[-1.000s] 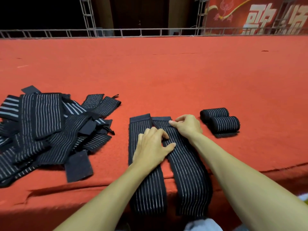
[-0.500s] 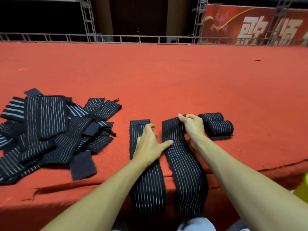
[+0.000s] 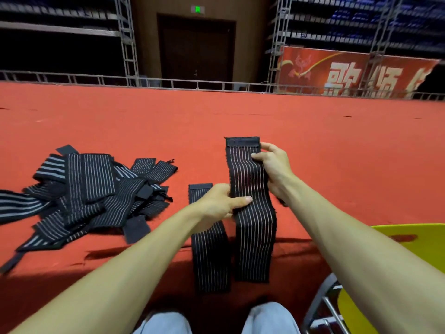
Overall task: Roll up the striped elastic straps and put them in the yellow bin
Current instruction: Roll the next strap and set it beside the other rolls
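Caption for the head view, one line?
Left hand and right hand hold one striped strap over the red carpet; another strap lies beside it, yellow bin at right.

Yellow bin (image 3: pixel 428 237) cut off by right edge, partly behind right forearm (image 3: pixel 349 237). Strap pile (image 3: pixel 91 196) runs off left edge. Left hand (image 3: pixel 216 203) fingers hidden behind lifted strap (image 3: pixel 245 174); hand covers part of flat strap (image 3: pixel 209 261). Banner (image 3: pixel 349 71) lettering cropped.

Red carpeted stage (image 3: pixel 240 116), metal truss railing (image 3: pixel 168 81), dark door (image 3: pixel 196 49), red banner (image 3: pixel 349 73)
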`<state>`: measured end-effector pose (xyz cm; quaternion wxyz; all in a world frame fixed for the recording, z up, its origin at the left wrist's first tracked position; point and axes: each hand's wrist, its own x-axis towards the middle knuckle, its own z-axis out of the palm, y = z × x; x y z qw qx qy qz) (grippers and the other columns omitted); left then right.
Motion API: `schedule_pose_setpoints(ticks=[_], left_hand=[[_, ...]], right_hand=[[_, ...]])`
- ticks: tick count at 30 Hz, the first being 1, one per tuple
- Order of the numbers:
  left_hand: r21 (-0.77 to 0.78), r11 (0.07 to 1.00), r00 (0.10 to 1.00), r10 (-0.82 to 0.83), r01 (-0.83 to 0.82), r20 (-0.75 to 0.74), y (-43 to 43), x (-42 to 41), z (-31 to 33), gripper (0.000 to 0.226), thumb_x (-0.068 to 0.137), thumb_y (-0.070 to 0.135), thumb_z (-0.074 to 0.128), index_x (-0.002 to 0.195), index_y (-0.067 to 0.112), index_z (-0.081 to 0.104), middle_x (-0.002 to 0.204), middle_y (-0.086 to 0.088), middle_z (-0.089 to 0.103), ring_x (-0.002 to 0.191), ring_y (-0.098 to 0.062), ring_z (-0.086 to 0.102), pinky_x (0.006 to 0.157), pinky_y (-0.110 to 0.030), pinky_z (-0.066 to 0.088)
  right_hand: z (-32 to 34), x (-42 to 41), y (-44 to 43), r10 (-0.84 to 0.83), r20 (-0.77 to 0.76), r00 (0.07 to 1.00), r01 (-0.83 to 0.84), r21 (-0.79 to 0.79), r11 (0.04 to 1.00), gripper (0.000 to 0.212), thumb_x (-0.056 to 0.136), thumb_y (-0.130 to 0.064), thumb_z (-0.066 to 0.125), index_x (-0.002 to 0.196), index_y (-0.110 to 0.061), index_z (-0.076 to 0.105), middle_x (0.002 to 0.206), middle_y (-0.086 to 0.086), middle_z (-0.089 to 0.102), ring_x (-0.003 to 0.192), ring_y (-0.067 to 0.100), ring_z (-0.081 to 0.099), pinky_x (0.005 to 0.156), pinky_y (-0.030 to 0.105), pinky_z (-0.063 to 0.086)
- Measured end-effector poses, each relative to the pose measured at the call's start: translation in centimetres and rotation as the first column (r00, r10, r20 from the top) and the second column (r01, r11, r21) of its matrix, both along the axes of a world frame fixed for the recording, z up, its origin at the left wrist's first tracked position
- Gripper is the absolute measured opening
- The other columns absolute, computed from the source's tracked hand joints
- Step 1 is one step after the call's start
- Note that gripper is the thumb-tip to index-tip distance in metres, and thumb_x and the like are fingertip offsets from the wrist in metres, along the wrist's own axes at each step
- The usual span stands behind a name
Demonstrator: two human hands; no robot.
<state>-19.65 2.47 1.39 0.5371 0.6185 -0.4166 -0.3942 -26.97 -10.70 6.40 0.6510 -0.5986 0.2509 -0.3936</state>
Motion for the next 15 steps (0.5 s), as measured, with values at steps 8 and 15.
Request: schedule_pose_setpoints(ticks=[8, 15], left_hand=[[-0.054, 0.996, 0.996, -0.07, 0.068, -0.053, 5.1, 0.8, 2.8, 0.024, 0.091, 0.012, 0.063, 0.115, 0.008, 0.062, 0.112, -0.008, 0.07, 0.104, -0.023, 0.066, 0.086, -0.036, 0.055], [-0.004, 1.0, 0.997, -0.02, 0.02, -0.068, 7.0, 2.1, 0.9, 0.014, 0.092, 0.009, 0.062, 0.105, 0.011, 0.062, 0.102, -0.004, 0.07, 0.093, -0.016, 0.066, 0.082, -0.032, 0.052]], right_hand=[[1.9, 1.0, 2.6, 0.058, 0.03, 0.998, -0.059, 0.033, 0.998, 0.027, 0.09, -0.008, 0.064, 0.117, -0.006, 0.062, 0.083, 0.005, 0.07, 0.063, 0.012, 0.064, 0.06, 0.026, 0.053], [0.3, 3.1, 4.3, 0.133, -0.035, 0.991, -0.132, 0.007, 0.991, 0.015, 0.092, -0.01, 0.061, 0.106, -0.008, 0.066, 0.079, 0.004, 0.069, 0.057, 0.009, 0.063, 0.054, 0.022, 0.049]])
